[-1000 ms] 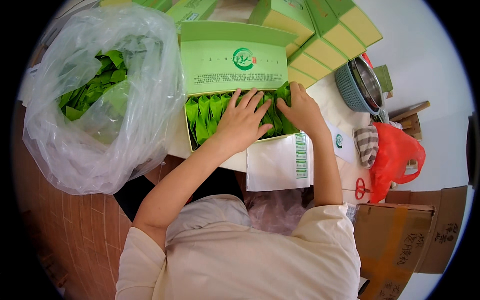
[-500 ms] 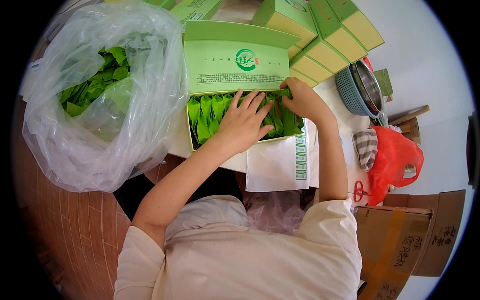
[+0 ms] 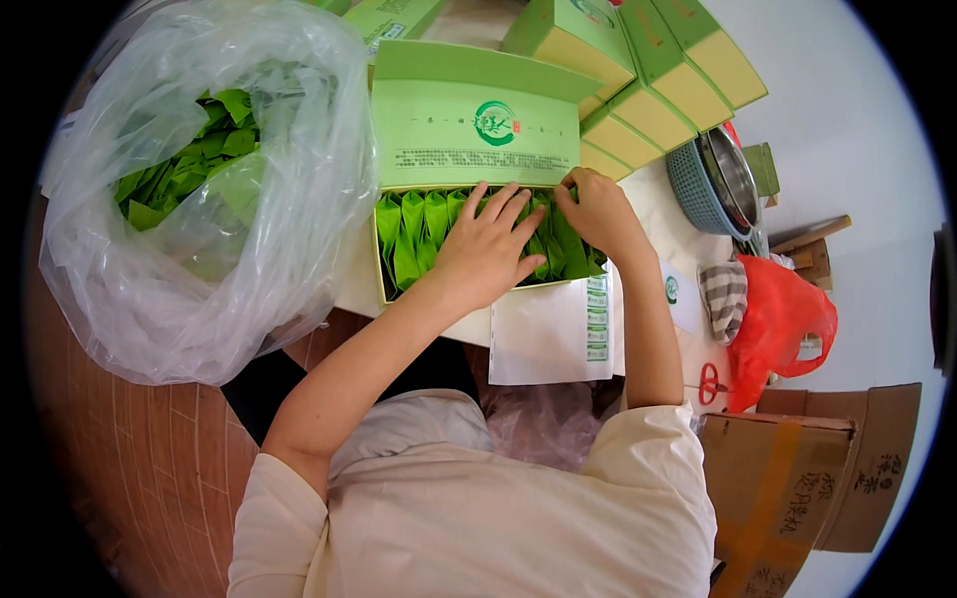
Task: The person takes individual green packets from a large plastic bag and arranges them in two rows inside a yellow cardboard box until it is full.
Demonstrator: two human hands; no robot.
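Observation:
An oblong light-green box [image 3: 385, 261] lies on the table with its lid [image 3: 429, 125] raised at the back. A row of shiny green packets [image 3: 411, 239] stands upright inside it. My left hand [image 3: 478, 244] lies open across the middle of the row, fingers spread over the packet tops. At the box's right end, my right hand [image 3: 603, 214] has its fingers curled and closed on the top of a green packet [image 3: 570, 249] by the back corner. Part of the row is hidden under the left hand.
A large clear plastic bag [image 3: 309, 249] of loose green packets stands at the left. Closed green boxes [image 3: 648, 120] are stacked at back right. A sticker sheet [image 3: 548, 344], red scissors [image 3: 709, 384], a blue basket [image 3: 693, 189] and a red bag [image 3: 783, 309] lie around; cartons [image 3: 768, 478] stand lower right.
My right hand's fingers have curled in and sit lower at the right-end packet, which shows less above the box. The left hand stays spread over the row.

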